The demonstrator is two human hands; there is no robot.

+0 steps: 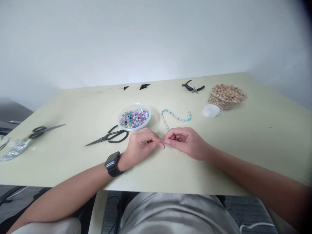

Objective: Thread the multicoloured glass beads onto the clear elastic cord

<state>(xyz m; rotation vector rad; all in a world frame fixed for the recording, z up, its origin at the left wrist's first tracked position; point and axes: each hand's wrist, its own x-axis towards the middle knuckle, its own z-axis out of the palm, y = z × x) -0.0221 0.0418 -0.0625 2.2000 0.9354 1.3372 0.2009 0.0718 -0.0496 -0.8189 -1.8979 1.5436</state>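
Observation:
A strand of pastel beads (173, 115) lies in a curve on the table, one end running down to my fingers. My right hand (187, 142) is closed, pinching at that end of the strand. Fingertip to fingertip with it, my left hand (145, 143) pinches a small bead (163, 141), pale and partly hidden. A dark watch sits on the left wrist. Just beyond the left hand stands a white bowl (149, 121) of multicoloured beads (134, 118). Black-handled scissors (107, 137) lie beside the bowl, to the left of my hand.
At the back right are black-handled pliers (192, 87), a tub of brown bead-like pieces (229, 94) and a small white dish (212, 110). Far left, another pair of scissors (40, 131) lies near a clear container (14, 151). Black scraps (144, 86) lie along the back edge.

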